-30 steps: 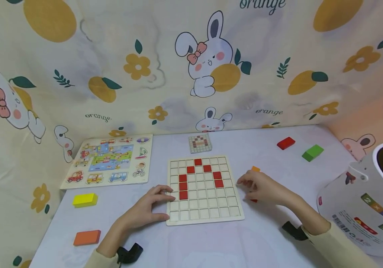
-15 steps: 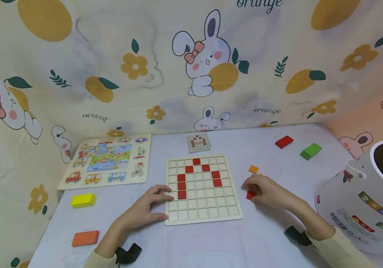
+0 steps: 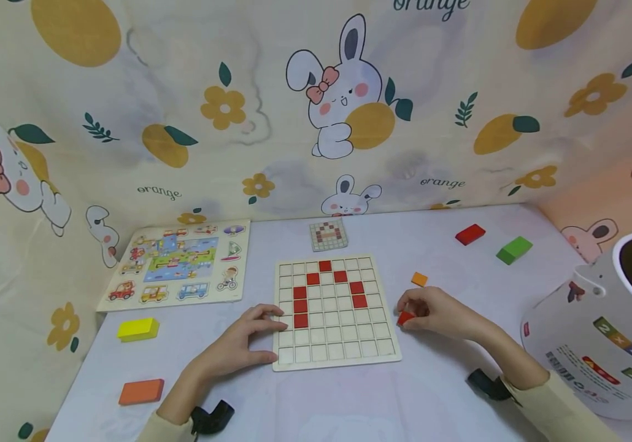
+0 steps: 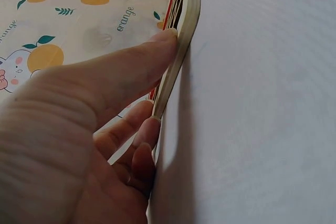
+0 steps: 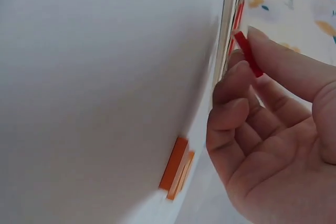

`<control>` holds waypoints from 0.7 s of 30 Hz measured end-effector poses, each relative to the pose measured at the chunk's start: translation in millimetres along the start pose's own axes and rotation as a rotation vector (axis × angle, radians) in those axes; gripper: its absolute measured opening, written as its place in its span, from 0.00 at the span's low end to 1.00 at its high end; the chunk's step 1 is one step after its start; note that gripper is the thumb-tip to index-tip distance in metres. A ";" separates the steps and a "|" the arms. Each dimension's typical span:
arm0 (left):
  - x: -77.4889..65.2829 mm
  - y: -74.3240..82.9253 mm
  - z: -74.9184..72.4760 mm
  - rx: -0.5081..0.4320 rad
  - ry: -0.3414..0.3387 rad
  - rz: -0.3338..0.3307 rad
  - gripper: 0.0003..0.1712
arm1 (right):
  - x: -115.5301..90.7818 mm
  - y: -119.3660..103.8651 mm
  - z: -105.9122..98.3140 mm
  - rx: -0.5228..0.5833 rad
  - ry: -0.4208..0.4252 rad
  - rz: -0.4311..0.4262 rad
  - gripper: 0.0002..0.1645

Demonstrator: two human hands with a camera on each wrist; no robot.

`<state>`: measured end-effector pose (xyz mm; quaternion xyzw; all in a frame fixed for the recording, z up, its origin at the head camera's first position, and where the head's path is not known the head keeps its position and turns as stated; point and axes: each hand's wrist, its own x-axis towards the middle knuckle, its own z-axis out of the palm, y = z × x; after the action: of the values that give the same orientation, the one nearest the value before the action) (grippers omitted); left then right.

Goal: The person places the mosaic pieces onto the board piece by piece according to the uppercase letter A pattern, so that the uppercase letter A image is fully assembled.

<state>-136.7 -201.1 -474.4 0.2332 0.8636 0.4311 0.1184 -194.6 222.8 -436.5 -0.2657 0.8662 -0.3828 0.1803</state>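
Red tile (image 3: 404, 318), being thin, may escape your pinching right hand (image 3: 437, 312) beside the board (image 3: 335, 334) your relaxed left hand (image 3: 237, 342) touches.

Matt wooden board (image 3: 335, 334), smooth red tile (image 5: 248, 54)

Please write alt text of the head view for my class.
A person's right hand pinches a red tile beside the right edge of a pale grid board bearing eight red tiles, while the left hand touches its left edge. A patterned card lies behind the board, with a picture puzzle to the left and a white bucket to the right.
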 end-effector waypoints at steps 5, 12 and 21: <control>-0.1 -0.6 0.0 -0.004 -0.001 0.002 0.28 | 16.9 -11.0 6.6 0.050 -0.017 -0.033 0.13; -0.3 -2.7 0.5 0.000 0.001 0.005 0.28 | 46.8 -27.5 19.1 0.038 -0.063 -0.076 0.13; 0.2 -2.4 0.3 -0.005 0.000 -0.003 0.28 | 62.9 -36.6 30.4 -0.045 -0.070 -0.073 0.09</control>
<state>-137.5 -202.0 -476.5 0.2318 0.8629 0.4328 0.1198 -217.0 147.2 -435.1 -0.3142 0.8575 -0.3602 0.1904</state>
